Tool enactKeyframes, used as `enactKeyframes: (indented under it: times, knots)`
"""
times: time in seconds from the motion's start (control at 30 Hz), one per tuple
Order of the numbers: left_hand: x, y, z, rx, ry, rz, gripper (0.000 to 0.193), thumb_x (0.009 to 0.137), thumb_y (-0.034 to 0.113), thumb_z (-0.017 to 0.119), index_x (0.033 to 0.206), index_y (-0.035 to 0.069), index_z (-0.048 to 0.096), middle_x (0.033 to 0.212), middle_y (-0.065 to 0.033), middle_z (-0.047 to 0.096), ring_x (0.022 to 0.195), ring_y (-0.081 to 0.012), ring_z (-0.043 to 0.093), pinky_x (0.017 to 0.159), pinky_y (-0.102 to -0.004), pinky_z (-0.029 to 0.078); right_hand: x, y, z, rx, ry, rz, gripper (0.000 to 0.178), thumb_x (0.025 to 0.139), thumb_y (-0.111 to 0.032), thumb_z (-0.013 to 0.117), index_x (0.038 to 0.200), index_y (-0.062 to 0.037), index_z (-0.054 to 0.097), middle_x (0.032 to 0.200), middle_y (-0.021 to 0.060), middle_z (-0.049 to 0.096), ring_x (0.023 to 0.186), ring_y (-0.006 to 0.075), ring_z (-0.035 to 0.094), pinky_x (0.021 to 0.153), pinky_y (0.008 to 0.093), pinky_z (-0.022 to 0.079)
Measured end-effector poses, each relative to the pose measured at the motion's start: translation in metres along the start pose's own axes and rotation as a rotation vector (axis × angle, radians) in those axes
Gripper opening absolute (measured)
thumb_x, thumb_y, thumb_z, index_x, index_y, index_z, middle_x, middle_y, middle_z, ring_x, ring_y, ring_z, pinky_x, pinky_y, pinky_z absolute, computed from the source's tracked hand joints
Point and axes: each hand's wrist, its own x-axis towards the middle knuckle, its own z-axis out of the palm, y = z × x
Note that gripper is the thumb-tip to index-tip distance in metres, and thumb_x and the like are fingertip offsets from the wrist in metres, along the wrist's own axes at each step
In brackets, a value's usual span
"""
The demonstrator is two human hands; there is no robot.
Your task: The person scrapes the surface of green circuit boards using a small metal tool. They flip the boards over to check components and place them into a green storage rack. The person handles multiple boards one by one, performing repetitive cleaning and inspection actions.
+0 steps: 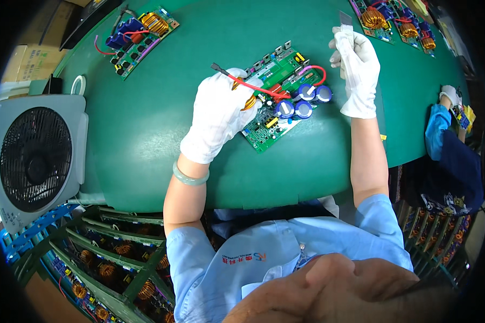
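My left hand (214, 116), in a white glove, is closed around a copper-wound coil (248, 103) at the left end of a green circuit board (264, 139). A red wire (261, 90) with a black tip runs past its fingers. Several blue round capacitors (306, 93) stand on the board's right part, and metal-tabbed parts line its far edge. Off to the right of the board, my gloved right hand (359, 72) is raised, closed on a flat scraper-like tool (346, 22) whose thin grey blade points away from me. The tool's lower part is hidden by the glove.
Another circuit board (140, 40) lies far left on the green table (145, 124); several more (385, 21) lie far right. A grey fan (37, 156) stands at the left. Racks of boards (118, 258) are below left. At the right, another person's gloved hand (450, 96) holds something small.
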Motion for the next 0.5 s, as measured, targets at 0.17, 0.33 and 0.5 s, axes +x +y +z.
enactKeyframes:
  times: [0.17,0.33,0.5]
  knots:
    - [-0.011,-0.005,-0.008,-0.48,0.101,-0.371,0.033,0.077,0.009,0.078,0.106,0.007,0.064,0.104,-0.0107,0.067,0.086,-0.0252,0.066,0.075,-0.0367,0.055,0.007,-0.003,-0.012,0.147,0.112,0.02,0.028,0.095,-0.024,0.068,0.111,-0.0013,0.064,0.087,0.0058,0.069,0.061,0.0072,0.058,0.056,0.0211,0.048]
    - [-0.039,-0.012,-0.011,-1.941,0.303,-0.987,0.045,0.104,0.034,0.041,0.135,0.004,0.052,0.129,-0.0153,0.061,0.11,-0.031,0.064,0.089,-0.0449,0.058,-0.008,-0.022,0.007,0.092,-0.096,0.225,0.035,0.102,-0.032,0.056,0.117,-0.0003,0.059,0.087,0.0048,0.063,0.055,0.0078,0.049,0.048,0.0204,0.039]
    - [-0.048,-0.025,-0.004,-2.212,0.207,-0.836,0.052,0.105,0.038,0.034,0.143,0.004,0.044,0.14,-0.0183,0.053,0.121,-0.0363,0.058,0.095,-0.0532,0.054,-0.018,-0.026,0.012,0.1,-0.314,0.289,0.034,0.103,-0.031,0.053,0.117,-0.0011,0.059,0.086,0.0033,0.06,0.054,0.0052,0.047,0.046,0.0188,0.035]
